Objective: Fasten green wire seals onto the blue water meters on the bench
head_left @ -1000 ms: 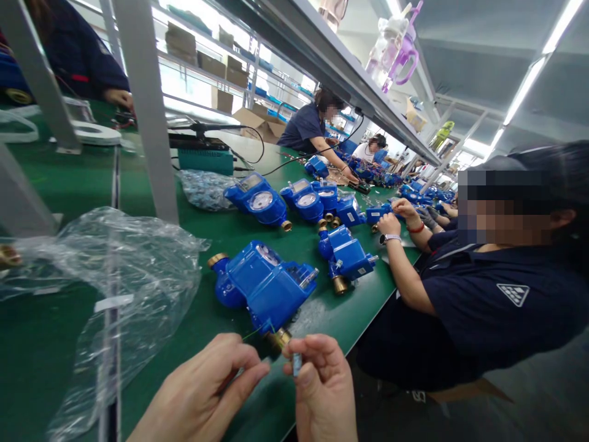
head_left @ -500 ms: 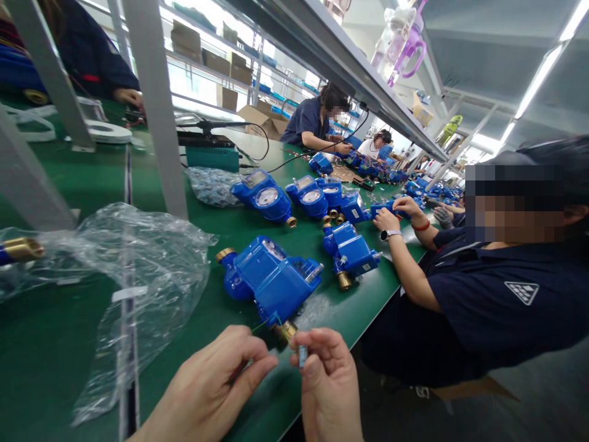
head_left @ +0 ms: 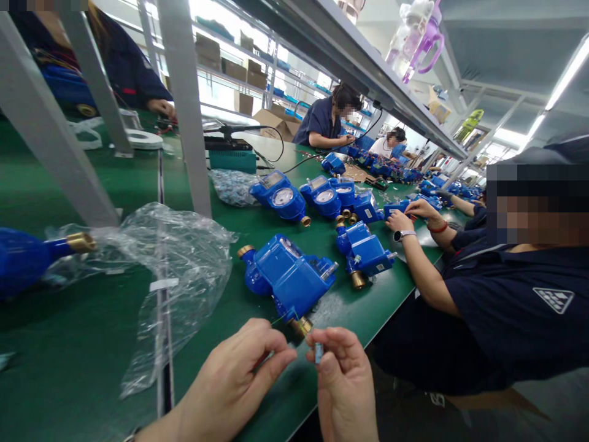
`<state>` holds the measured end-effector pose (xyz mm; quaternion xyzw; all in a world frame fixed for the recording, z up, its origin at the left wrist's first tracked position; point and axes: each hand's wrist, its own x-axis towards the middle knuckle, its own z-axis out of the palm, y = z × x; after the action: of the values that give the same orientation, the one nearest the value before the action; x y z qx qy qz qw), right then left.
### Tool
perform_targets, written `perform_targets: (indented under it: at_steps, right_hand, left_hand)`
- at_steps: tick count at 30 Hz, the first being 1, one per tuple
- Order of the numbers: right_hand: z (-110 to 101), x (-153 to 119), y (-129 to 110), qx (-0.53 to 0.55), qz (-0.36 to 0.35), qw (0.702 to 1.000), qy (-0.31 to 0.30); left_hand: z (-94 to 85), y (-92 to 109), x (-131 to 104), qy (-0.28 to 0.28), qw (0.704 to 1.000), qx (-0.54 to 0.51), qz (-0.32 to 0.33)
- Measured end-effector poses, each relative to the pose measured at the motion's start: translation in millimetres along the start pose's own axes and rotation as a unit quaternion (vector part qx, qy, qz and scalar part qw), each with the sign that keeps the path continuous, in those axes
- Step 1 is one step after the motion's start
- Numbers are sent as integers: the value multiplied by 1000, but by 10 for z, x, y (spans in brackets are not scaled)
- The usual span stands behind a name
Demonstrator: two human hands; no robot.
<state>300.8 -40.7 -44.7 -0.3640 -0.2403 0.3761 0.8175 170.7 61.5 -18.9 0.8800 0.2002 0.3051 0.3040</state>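
A blue water meter [head_left: 292, 276] with brass threaded ends lies on its side on the green table, just beyond my hands. Thin green wire [head_left: 277, 321] runs from its near end to my left hand [head_left: 246, 368], whose thumb and fingers are pinched together; the fingertips partly hide what is between them. My right hand [head_left: 343, 371], close to the near brass fitting [head_left: 302, 327], holds a small clear seal with a pale blue inside [head_left: 318, 352] between thumb and fingers. A small gap separates the two hands.
Clear plastic bags [head_left: 184, 276] lie on the left, beside another blue meter [head_left: 23, 264]. More meters [head_left: 283, 197] stand behind, near a teal box-shaped device [head_left: 230, 159]. Grey posts [head_left: 186, 110] rise from the table. A co-worker [head_left: 497, 294] sits close on the right, hands on a meter.
The whole view has shifted, so things appear farther right and more of the left-hand meter shows. Both hands keep nearly the same pose and grip by the near brass fitting.
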Motion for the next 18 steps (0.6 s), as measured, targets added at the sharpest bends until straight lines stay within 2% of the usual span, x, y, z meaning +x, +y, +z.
perform_targets:
  at_steps: [7,18]
  right_hand:
    - [-12,-28,-3,-6,8,1000,15]
    - [10,-39,-2,-13,3,1000,21]
  left_hand:
    - [-7,25,8,9,1000,-4,2]
    - [12,11,0,-10,1000,-14,-8]
